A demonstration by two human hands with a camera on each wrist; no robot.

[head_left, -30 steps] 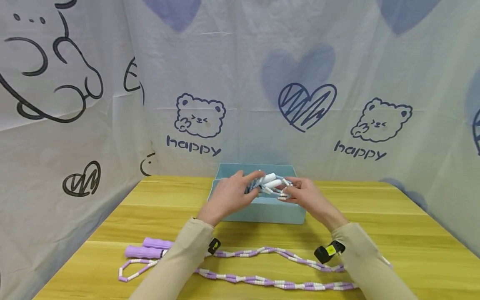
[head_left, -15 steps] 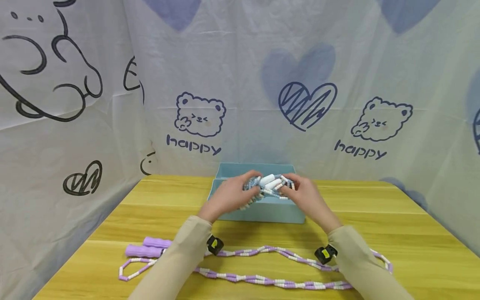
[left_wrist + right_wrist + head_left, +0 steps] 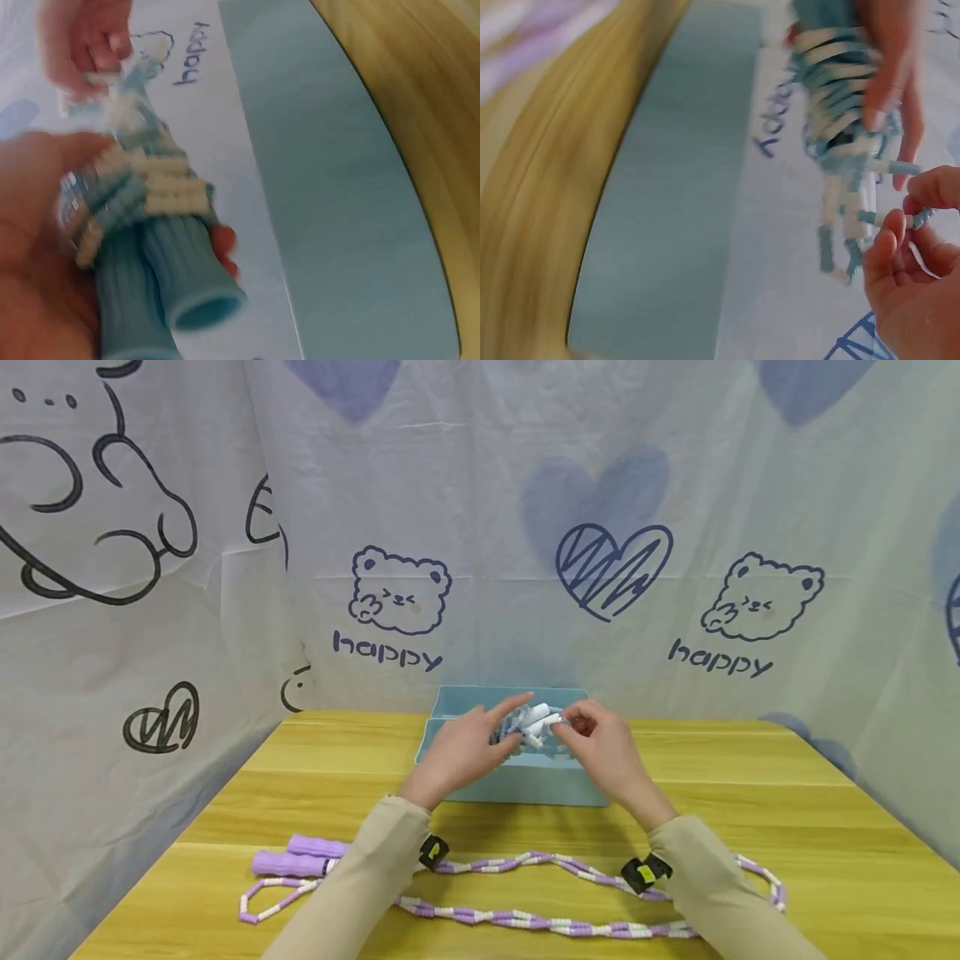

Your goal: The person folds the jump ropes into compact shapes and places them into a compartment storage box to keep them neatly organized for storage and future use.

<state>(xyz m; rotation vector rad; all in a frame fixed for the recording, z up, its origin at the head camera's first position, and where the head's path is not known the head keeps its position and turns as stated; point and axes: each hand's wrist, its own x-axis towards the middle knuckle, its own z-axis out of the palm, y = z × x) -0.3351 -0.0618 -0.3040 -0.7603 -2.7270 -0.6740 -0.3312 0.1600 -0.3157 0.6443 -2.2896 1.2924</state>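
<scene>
A bundled jump rope (image 3: 537, 718) with blue and white beads is held up over the light blue box (image 3: 525, 787). My left hand (image 3: 467, 745) grips the coiled bundle, its index finger stretched out in the head view. Two ribbed blue handles (image 3: 196, 270) stick out of the wound beads in the left wrist view. My right hand (image 3: 606, 745) pinches a beaded strand (image 3: 889, 219) at the other end of the bundle. Short beaded loops (image 3: 832, 255) hang beside these fingertips in the right wrist view. White tube-like ends show between the hands in the head view.
A purple and white beaded jump rope (image 3: 536, 925) lies stretched across the front of the wooden table (image 3: 337, 793), its purple handles (image 3: 292, 863) at the left. The box's raised lid (image 3: 510, 697) is at the back, close to a printed cloth (image 3: 480, 527).
My right hand has shifted left, from holding the loops at the right end to pinching a strand nearer the white ends. My left index finger has straightened, and the bundle stays over the box.
</scene>
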